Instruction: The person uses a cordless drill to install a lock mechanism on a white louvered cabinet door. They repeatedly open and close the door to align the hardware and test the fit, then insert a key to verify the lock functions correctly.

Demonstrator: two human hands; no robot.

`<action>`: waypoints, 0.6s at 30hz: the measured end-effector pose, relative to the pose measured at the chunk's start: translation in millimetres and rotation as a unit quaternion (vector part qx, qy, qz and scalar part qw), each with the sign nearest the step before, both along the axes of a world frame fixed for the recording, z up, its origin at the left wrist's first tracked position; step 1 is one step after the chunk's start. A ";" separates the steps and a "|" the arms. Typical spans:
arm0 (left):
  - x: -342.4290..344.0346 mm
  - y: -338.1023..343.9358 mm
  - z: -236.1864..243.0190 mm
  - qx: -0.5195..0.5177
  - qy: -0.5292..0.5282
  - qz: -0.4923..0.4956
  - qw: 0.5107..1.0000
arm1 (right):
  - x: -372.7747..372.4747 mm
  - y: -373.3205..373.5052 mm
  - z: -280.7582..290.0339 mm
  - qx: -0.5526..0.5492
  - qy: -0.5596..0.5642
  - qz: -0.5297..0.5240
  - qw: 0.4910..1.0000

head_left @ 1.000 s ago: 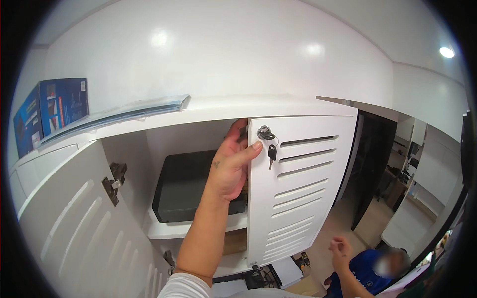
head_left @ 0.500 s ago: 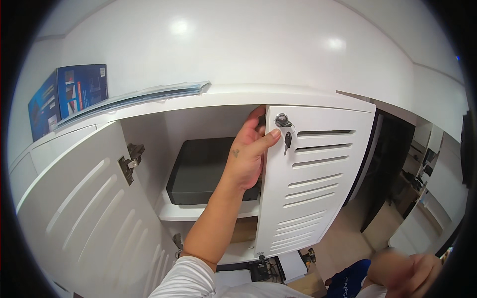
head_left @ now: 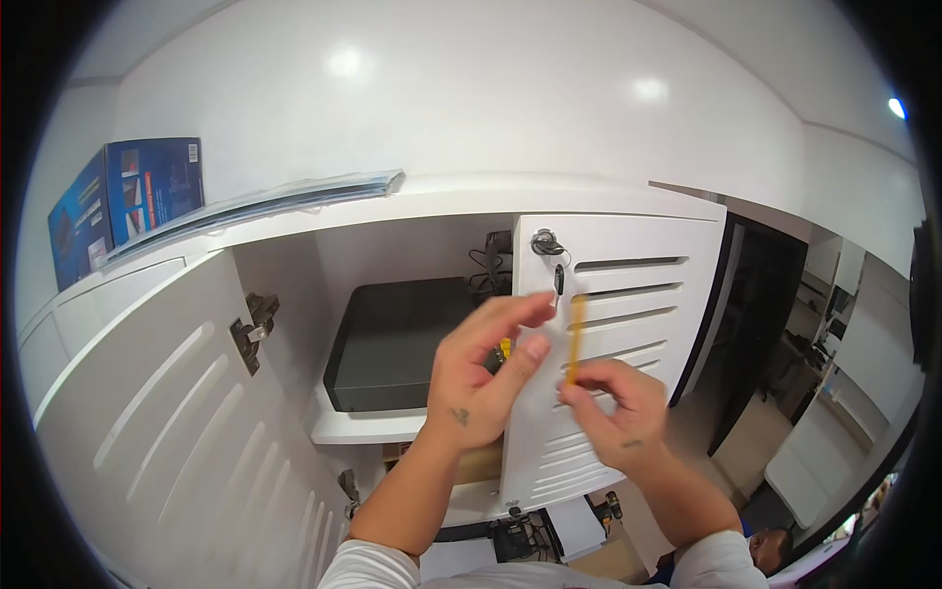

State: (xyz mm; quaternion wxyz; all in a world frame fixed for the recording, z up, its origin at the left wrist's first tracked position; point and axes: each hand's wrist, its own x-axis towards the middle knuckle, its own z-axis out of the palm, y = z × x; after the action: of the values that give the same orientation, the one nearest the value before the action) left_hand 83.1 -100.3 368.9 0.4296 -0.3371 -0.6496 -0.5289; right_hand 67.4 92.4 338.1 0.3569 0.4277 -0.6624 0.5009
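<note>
A thin yellow strip (head_left: 576, 339) stands almost upright in front of the white slatted cabinet door (head_left: 628, 348). My right hand (head_left: 625, 410) pinches its lower end between thumb and fingers. To its left, my left hand (head_left: 481, 373) is held up with thumb and fingers apart, nothing seen in it. The door's lock (head_left: 546, 243) has a key in it, and a second key (head_left: 559, 280) hangs from the ring. Behind my left hand, a dark grey box-shaped device (head_left: 397, 334) lies on the shelf (head_left: 363, 426). A small yellow-and-black thing shows past my left thumb, mostly hidden.
The left cabinet door (head_left: 167, 422) stands swung out on its metal hinge (head_left: 253, 329). Black cables (head_left: 486, 265) hang inside. On top lie a flat plastic-wrapped packet (head_left: 265, 204) and a blue box (head_left: 152, 187). Another person (head_left: 770, 548) is at the lower right.
My left hand has let go of the right door's edge and come down nearer. My right hand has risen from the lower right to the door, the yellow strip now visible in it.
</note>
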 end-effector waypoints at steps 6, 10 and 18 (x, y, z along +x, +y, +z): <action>17.4 -7.2 6.5 0.096 -0.121 -0.058 0.986 | -0.4 -37.6 27.6 0.034 0.051 0.019 0.998; 13.4 -48.9 27.9 0.054 -0.103 0.192 0.975 | -31.1 -12.7 81.0 -0.043 0.258 -0.099 0.960; -31.1 -49.1 53.4 -0.076 -0.087 0.312 0.943 | -103.8 23.6 152.5 -0.086 0.224 -0.121 0.963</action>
State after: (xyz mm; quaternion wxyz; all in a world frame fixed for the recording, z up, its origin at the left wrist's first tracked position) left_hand 52.1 -149.5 422.3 0.4879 -0.1018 -0.7954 -0.3448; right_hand -36.4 116.0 490.5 0.5893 0.4133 -0.5669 0.4006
